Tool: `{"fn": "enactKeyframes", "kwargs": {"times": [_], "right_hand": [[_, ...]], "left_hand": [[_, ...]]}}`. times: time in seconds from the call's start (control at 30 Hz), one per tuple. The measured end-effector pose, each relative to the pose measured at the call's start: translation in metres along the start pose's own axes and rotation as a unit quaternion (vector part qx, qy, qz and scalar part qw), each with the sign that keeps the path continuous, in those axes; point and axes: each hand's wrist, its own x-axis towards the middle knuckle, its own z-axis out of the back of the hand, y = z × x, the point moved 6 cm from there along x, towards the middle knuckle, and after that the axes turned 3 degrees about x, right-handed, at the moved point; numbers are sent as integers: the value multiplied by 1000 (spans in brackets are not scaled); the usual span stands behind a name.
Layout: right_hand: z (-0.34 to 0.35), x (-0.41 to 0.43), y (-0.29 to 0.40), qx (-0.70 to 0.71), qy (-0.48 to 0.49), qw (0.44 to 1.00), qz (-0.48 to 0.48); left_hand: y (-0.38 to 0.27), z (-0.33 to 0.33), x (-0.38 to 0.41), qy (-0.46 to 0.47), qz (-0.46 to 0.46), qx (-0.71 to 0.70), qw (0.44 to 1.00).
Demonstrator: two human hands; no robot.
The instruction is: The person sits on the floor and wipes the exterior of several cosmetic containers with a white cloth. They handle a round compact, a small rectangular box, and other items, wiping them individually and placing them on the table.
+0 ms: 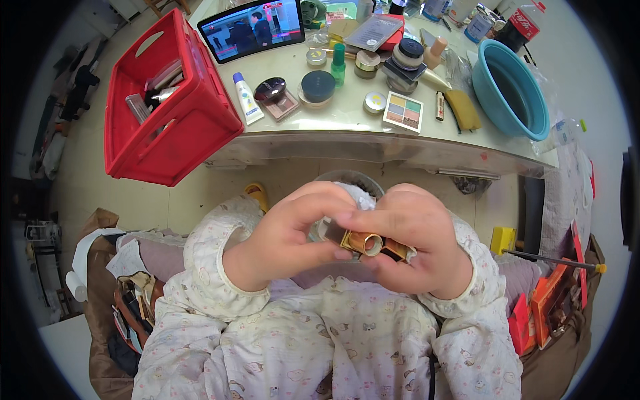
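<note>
Both hands meet above my lap, in front of the dressing table. My left hand (295, 232) grips a gold lipstick tube (364, 243) between thumb and fingers, its round open end facing me with a reddish core inside. In my right hand (417, 235) is a gold and dark cap (397, 250), partly hidden by the fingers; the right thumb and forefinger also reach the tube. A crumpled white cloth or tissue (361, 195) shows between the hands, and I cannot tell which fingers hold it. Behind them a round bin (345, 175) stands on the floor, mostly covered.
At the table's left edge a red plastic crate (200, 120) holds cosmetics, beside a lit tablet (252, 30). An eyeshadow palette (403, 112), a green bottle (338, 65), jars and compacts crowd the white tabletop (320, 120). A blue basin (510, 90) containing liquid stands at right.
</note>
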Motion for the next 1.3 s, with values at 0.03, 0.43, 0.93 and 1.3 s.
{"fn": "enactKeyframes", "kwargs": {"times": [0.03, 0.43, 0.93, 1.3], "right_hand": [[-3, -1, -4, 20, 12, 1000, -2], [-8, 0, 2, -22, -20, 1000, 5], [-7, 0, 9, -49, -48, 997, 23], [-4, -2, -19, 67, -16, 995, -79]], "left_hand": [[-2, 1, 1, -2, -15, 41, 999], [-42, -3, -11, -119, -292, 472, 823], [-45, -10, -21, -145, -331, 520, 774], [-35, 5, 2, -12, -158, 356, 921]]}}
